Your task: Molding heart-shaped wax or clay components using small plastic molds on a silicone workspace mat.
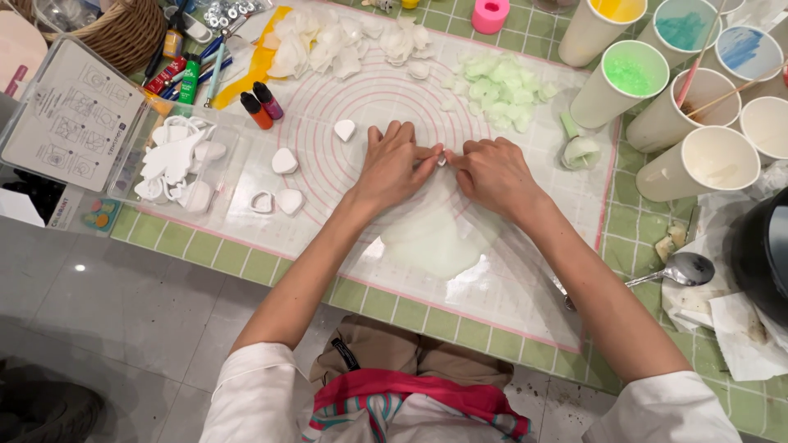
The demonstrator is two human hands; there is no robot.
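Note:
My left hand (392, 166) and my right hand (490, 172) meet over a translucent mat with pink rings (345, 107). Between their fingertips they pinch one small white piece (442, 159). Just below the hands lies a flattened pale green sheet (435, 238). White petal-shaped pieces (285, 161) lie on the mat to the left, with one more white piece (345, 130) nearer my left hand. A pile of pale green petals (501, 86) lies beyond the hands, and a pile of white petals (328, 41) further left.
Several paper cups (706, 160) with coloured contents stand at the right, a spoon (681, 269) near them. A clear box of white cutters (176, 160), small colour bottles (261, 105), a wicker basket (123, 33) and a pink mould (490, 15) lie around. The green tiled table's edge (246, 267) runs below.

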